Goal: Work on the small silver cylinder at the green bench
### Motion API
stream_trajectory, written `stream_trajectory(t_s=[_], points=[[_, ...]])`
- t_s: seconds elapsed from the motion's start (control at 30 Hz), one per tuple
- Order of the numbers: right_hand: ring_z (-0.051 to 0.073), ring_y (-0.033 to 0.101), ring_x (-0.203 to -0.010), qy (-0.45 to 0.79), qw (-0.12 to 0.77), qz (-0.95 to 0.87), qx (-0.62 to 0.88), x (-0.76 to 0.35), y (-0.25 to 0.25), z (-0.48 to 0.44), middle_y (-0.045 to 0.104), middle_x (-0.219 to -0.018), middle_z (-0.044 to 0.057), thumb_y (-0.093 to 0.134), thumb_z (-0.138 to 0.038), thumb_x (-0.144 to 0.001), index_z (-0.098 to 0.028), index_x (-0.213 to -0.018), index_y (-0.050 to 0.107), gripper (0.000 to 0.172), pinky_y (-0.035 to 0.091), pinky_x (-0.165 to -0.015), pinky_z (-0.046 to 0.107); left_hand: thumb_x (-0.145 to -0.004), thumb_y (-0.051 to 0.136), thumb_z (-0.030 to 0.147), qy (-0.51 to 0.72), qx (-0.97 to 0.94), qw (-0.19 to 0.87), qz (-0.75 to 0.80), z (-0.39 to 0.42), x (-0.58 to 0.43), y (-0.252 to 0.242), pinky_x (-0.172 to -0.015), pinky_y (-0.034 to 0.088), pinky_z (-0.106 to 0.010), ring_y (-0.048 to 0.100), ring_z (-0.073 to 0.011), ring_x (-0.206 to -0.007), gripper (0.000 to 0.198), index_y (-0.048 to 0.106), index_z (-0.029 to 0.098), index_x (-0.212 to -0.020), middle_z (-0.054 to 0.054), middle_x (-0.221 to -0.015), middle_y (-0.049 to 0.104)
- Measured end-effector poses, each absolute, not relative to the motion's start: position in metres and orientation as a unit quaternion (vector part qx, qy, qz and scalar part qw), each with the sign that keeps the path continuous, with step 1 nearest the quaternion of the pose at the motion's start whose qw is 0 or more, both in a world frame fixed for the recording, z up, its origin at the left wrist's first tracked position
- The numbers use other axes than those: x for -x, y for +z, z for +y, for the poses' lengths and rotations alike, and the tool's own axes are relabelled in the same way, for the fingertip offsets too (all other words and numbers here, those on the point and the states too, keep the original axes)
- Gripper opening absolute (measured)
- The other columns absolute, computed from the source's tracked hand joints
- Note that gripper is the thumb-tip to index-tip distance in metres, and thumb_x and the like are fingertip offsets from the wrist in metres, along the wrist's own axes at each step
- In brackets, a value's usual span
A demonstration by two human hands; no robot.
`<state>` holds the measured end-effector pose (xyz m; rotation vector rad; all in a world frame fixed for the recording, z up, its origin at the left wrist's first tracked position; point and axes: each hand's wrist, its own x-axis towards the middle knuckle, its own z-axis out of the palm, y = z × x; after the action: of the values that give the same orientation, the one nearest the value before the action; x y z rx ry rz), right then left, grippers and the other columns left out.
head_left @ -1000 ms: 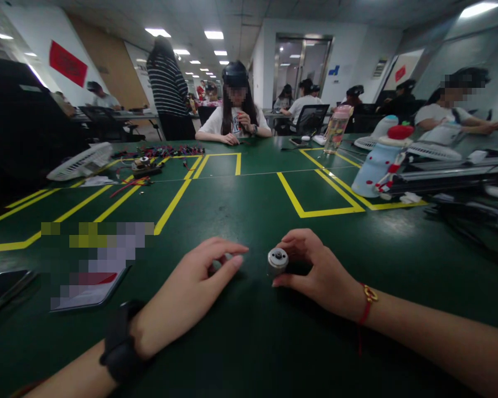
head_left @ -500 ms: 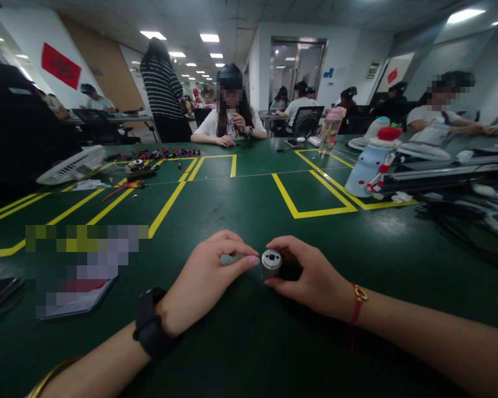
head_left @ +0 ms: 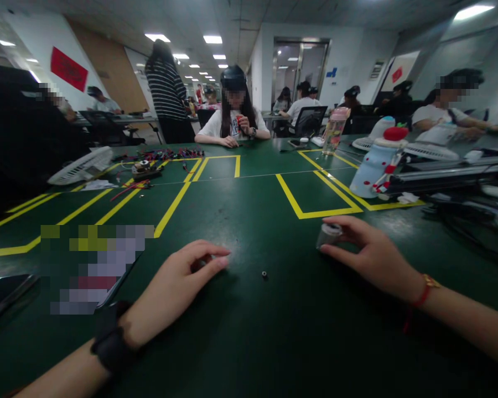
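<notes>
My right hand (head_left: 375, 257) grips a small silver metal cylinder, which looks like a small motor (head_left: 328, 236), between thumb and fingers. It is slightly tilted, at or just above the table on the right. To the left, my left hand (head_left: 191, 276) is closed in a loose pinch, thumb against the index fingertip. Whatever lies between those tips, if anything, cannot be made out. On the table between my hands sits a tiny metal ring-like part (head_left: 264, 275) with a hole in it, touched by neither hand.
The green table (head_left: 249, 342) carries yellow tape rectangles. A phone (head_left: 8, 293) and a blurred flat item lie left. Farther back are wired parts (head_left: 166, 155) and a white fan (head_left: 83, 166). Right stand a blue bottle (head_left: 367, 171) and cables (head_left: 460, 221). A person sits opposite.
My right hand has carried the silver cylinder right and away from me. My left hand has drawn back left. The tiny ring-like part now shows on the table where the cylinder was.
</notes>
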<state>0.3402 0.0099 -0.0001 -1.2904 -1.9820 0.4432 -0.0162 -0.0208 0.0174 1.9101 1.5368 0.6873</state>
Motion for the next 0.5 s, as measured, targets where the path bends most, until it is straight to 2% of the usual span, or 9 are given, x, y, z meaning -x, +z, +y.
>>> stream_trajectory(t_s=[0.17, 0.3, 0.33, 0.4, 0.47, 0.5], points=[[0.020, 0.064, -0.078, -0.044, 0.298, -0.654, 0.694, -0.471, -0.008, 0.019, 0.064, -0.104, 0.009, 0.069, -0.056, -0.073, -0.024, -0.119, 0.057, 0.057, 0.053, -0.066, 0.031, -0.088, 0.053, 0.057, 0.293, -0.622, 0.305, 0.659, -0.027, 0.065, 0.004, -0.073, 0.050, -0.031, 0.064, -0.0211, -0.083, 0.038, 0.069, 0.026, -0.102, -0.002, -0.089, 0.071], [0.023, 0.061, -0.071, -0.086, 0.258, -0.617, 0.739, -0.530, -0.020, 0.020, 0.062, -0.097, 0.008, 0.062, -0.064, -0.073, -0.025, -0.115, 0.054, 0.058, 0.051, -0.058, 0.037, -0.087, 0.054, 0.057, 0.325, -0.602, 0.312, 0.659, -0.028, 0.070, -0.003, -0.076, 0.050, -0.032, 0.065, -0.0213, -0.086, 0.040, 0.069, 0.024, -0.102, -0.003, -0.095, 0.072], [0.024, 0.061, -0.074, -0.093, 0.257, -0.614, 0.740, -0.532, -0.020, 0.020, 0.061, -0.098, 0.009, 0.061, -0.066, -0.073, -0.024, -0.116, 0.053, 0.061, 0.052, -0.060, 0.040, -0.088, 0.054, 0.057, 0.325, -0.600, 0.316, 0.659, -0.028, 0.069, -0.005, -0.078, 0.050, -0.032, 0.065, -0.0213, -0.088, 0.039, 0.069, 0.024, -0.103, -0.003, -0.097, 0.073], [0.031, 0.060, -0.095, -0.154, 0.259, -0.621, 0.724, -0.520, -0.015, 0.019, 0.058, -0.111, 0.014, 0.057, -0.067, -0.074, -0.020, -0.123, 0.050, 0.068, 0.052, -0.077, 0.050, -0.088, 0.053, 0.057, 0.326, -0.598, 0.322, 0.658, -0.028, 0.069, -0.007, -0.080, 0.049, -0.032, 0.065, -0.0211, -0.091, 0.038, 0.069, 0.025, -0.104, -0.003, -0.100, 0.073], [0.037, 0.049, -0.118, -0.248, 0.273, -0.649, 0.666, -0.488, -0.005, 0.017, 0.051, -0.125, 0.018, 0.056, -0.064, -0.077, -0.016, -0.129, 0.046, 0.071, 0.040, -0.098, 0.058, -0.089, 0.053, 0.056, 0.329, -0.597, 0.325, 0.655, -0.027, 0.069, -0.008, -0.080, 0.049, -0.032, 0.065, -0.0210, -0.092, 0.038, 0.069, 0.025, -0.104, -0.002, -0.100, 0.073], [0.037, 0.044, -0.124, -0.271, 0.278, -0.679, 0.623, -0.466, 0.000, 0.015, 0.049, -0.129, 0.018, 0.057, -0.060, -0.079, -0.016, -0.130, 0.047, 0.068, 0.034, -0.103, 0.058, -0.089, 0.053, 0.056, 0.330, -0.598, 0.324, 0.654, -0.027, 0.069, -0.009, -0.080, 0.049, -0.032, 0.065, -0.0211, -0.092, 0.038, 0.069, 0.025, -0.104, -0.002, -0.100, 0.073]])
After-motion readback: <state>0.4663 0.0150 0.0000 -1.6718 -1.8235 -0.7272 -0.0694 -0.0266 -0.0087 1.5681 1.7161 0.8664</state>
